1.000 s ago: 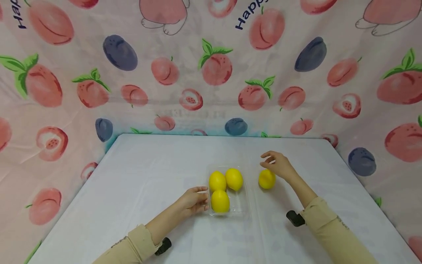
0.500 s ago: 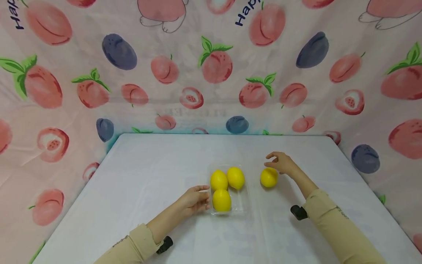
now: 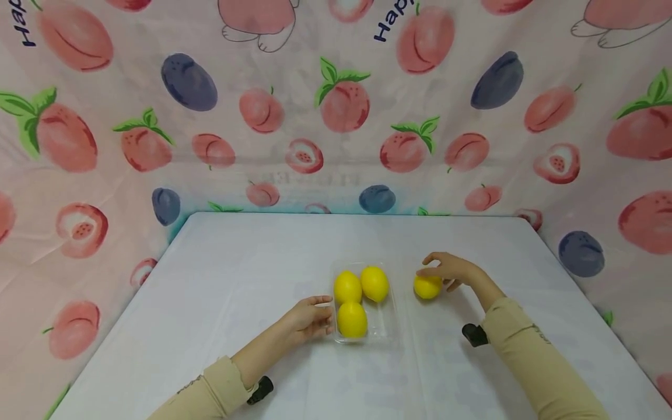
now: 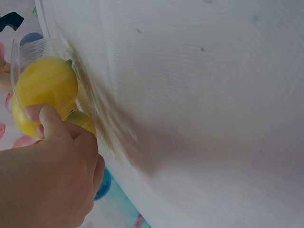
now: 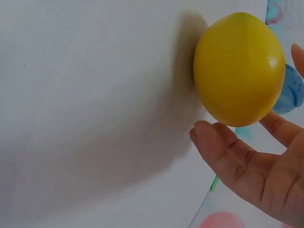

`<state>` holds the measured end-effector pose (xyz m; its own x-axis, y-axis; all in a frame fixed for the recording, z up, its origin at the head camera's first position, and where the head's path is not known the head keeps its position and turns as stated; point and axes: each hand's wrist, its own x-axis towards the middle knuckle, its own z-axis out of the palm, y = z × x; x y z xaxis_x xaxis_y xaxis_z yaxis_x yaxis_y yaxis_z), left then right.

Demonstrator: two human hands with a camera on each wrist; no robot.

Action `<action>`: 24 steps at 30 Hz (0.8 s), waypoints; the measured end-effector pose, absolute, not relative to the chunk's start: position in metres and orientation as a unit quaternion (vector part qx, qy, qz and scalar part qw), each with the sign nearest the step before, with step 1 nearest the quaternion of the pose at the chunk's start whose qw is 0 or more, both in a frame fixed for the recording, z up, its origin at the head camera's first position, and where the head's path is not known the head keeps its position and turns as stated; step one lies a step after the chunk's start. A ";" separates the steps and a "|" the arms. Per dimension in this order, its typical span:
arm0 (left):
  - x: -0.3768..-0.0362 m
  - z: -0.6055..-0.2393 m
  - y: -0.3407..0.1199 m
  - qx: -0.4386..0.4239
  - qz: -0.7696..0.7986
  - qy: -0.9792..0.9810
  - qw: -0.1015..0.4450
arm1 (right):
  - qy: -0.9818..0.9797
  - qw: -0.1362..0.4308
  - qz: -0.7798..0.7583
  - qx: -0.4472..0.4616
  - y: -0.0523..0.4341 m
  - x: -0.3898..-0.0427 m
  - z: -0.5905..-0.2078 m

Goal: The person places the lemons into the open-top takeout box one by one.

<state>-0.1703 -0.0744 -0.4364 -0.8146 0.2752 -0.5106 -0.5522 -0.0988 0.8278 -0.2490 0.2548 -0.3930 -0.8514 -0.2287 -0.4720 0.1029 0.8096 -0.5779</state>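
Note:
Three yellow lemons [image 3: 352, 319] lie in a clear plastic container [image 3: 381, 330] on the table. My left hand [image 3: 306, 319] is at the container's left side. In the left wrist view its thumb and finger pinch the clear wall [image 4: 45, 46], with a lemon [image 4: 47, 85] behind it. To the right of the container, a single lemon [image 3: 427, 288] sits on the tablecloth. My right hand [image 3: 455, 270] is over and behind this lemon, partly covering its top. The right wrist view shows the fingers [image 5: 232, 166] spread loosely beside the lemon, not curled round it.
A white cloth covers the table [image 3: 252, 262]. Behind it and at both sides hangs a fruit-printed curtain [image 3: 304, 76]. Dark devices are strapped at the left wrist [image 3: 261, 390] and right wrist [image 3: 475, 335].
My right hand has come down and closer over the single lemon, hiding more of its top. The left hand and the container have stayed in place.

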 end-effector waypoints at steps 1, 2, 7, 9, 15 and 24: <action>-0.170 -0.436 -0.075 -0.113 0.733 0.609 0.282 | 0.912 0.271 -0.305 -0.036 0.255 -0.249 -0.394; -0.170 -0.436 -0.075 -0.113 0.733 0.609 0.282 | 0.911 0.272 -0.306 -0.038 0.254 -0.249 -0.395; -0.169 -0.436 -0.075 -0.118 0.733 0.608 0.279 | 0.910 0.267 -0.315 -0.040 0.251 -0.247 -0.399; -0.169 -0.436 -0.074 -0.120 0.734 0.608 0.278 | 0.909 0.264 -0.319 -0.042 0.250 -0.246 -0.399; -0.170 -0.436 -0.074 -0.123 0.734 0.606 0.279 | 0.907 0.256 -0.331 -0.055 0.253 -0.251 -0.408; -0.169 -0.435 -0.074 -0.122 0.735 0.606 0.280 | 0.914 0.231 -0.330 -0.057 0.248 -0.245 -0.407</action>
<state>-0.1694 -0.0739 -0.4353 -0.8140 0.2633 -0.5178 -0.5583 -0.1086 0.8225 -0.2447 0.2478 -0.4071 -0.8870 -0.2565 -0.3841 0.0480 0.7759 -0.6291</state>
